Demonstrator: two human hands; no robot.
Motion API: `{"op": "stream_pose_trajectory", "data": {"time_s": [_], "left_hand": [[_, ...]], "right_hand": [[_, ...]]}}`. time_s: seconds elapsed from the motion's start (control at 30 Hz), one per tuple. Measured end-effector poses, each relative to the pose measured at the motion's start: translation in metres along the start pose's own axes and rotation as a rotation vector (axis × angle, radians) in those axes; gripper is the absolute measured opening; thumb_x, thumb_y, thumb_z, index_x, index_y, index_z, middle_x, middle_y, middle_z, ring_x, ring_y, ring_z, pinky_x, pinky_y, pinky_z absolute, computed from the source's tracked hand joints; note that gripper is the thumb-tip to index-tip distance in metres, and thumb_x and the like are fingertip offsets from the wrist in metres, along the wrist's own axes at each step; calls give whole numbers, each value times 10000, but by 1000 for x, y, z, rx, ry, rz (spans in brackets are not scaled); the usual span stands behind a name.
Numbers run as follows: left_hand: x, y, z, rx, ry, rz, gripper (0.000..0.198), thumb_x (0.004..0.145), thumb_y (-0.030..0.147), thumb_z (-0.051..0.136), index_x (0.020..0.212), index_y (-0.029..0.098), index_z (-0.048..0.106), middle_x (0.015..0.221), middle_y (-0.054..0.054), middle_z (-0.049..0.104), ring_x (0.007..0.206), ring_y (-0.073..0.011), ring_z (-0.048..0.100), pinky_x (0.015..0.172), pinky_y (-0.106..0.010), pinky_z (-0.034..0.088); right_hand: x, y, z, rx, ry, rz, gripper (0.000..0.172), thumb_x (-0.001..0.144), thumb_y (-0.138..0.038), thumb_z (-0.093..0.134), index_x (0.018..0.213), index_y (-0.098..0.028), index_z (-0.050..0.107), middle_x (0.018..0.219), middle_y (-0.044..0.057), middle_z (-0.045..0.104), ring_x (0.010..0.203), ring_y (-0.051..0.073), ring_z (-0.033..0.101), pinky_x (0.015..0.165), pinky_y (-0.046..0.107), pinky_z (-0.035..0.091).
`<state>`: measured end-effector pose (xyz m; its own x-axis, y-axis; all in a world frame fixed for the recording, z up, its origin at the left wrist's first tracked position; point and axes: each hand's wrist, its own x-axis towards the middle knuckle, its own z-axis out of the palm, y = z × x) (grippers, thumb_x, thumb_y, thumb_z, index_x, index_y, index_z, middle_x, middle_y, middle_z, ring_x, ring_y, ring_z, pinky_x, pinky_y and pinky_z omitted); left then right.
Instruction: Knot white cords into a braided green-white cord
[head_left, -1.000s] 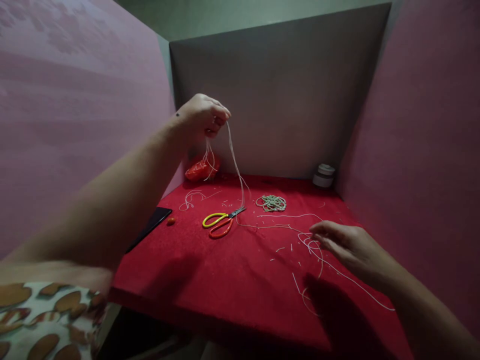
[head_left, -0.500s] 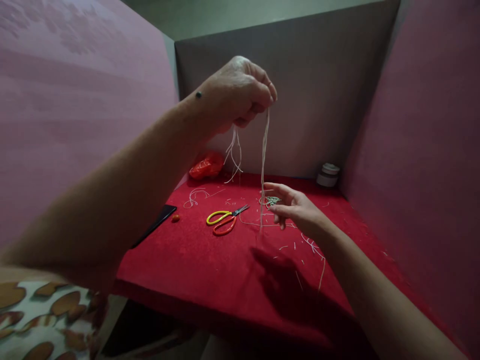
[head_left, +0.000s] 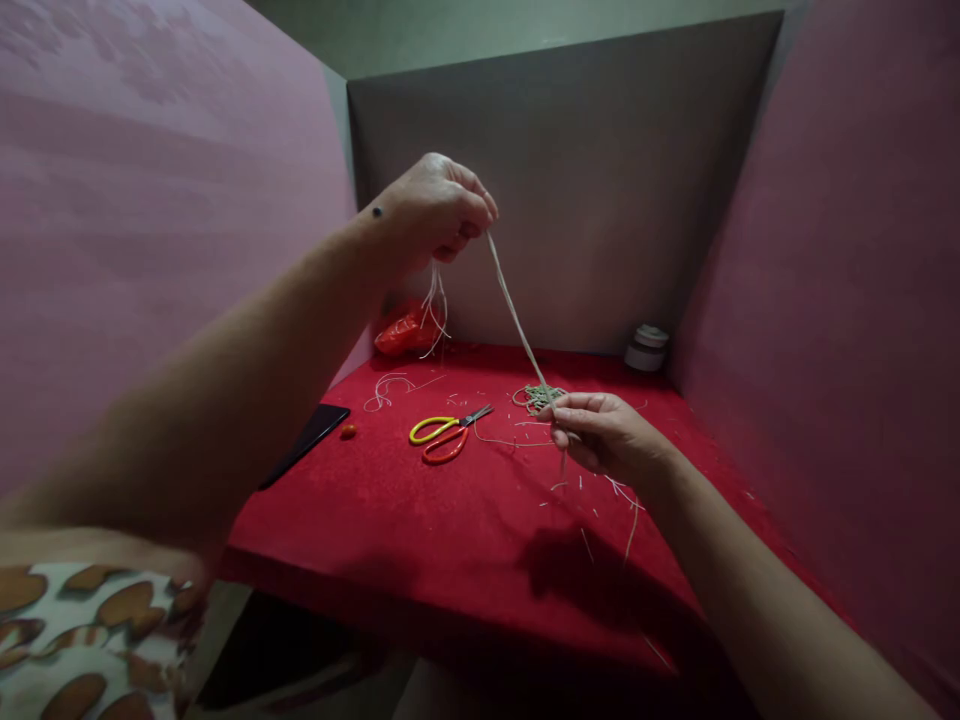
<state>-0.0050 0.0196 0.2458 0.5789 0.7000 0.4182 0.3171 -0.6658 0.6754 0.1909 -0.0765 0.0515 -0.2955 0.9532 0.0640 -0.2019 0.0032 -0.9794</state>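
A bundle of thin pale strings (head_left: 514,318) runs slantwise between my two hands, above the red tabletop. Its upper end is pinched in my left hand (head_left: 446,208), which is raised in front of the grey back panel. Loose string ends (head_left: 433,305) dangle below that fist. Lower down and to the right, my right hand (head_left: 607,430) pinches the bundle between thumb and fingers, with a short tail hanging beneath. Just behind the right fingertips lies a small heap of greenish cord (head_left: 536,398). Scissors (head_left: 451,432) with one yellow and one red handle lie on the cloth, blades partly apart.
A red plastic bag (head_left: 401,332) sits at the back left, and a lidded white jar (head_left: 647,348) at the back right. At the left edge are a dark flat device (head_left: 307,445) and a small orange object (head_left: 348,432). String scraps (head_left: 587,545) are scattered about. Pink panels (head_left: 810,300) flank the table.
My right hand has closed on the lower part of the strings and drawn it to the right. My left hand has moved left and slightly down. The hanging bundle now slants.
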Motion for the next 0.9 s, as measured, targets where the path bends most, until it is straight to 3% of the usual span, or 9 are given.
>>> {"op": "stream_pose_trajectory", "data": {"time_s": [0.17,0.63,0.9], "left_hand": [[1,-7,-6,1,25,-50,42,763,75,491,752,106,466,430,98,343,389,18,270,479,-197,145],[-12,1,-9,-84,146,-79,68,712,39,495,714,106,501,377,89,355,344,-1,279,433,-183,160],[-13,-7,-13,-111,157,-115,77,660,98,546,717,129,504,385,89,346,346,-19,253,391,-179,167]], "right_hand": [[-2,1,-7,0,43,-11,190,711,-300,650,794,-133,616,613,-10,589,338,11,383,301,162,219],[-2,22,-32,-54,115,30,247,679,-332,689,766,-137,564,639,2,617,353,22,403,324,176,247],[-5,33,-46,-85,129,67,287,659,-356,705,761,-145,539,649,6,625,352,17,360,329,182,197]]}}
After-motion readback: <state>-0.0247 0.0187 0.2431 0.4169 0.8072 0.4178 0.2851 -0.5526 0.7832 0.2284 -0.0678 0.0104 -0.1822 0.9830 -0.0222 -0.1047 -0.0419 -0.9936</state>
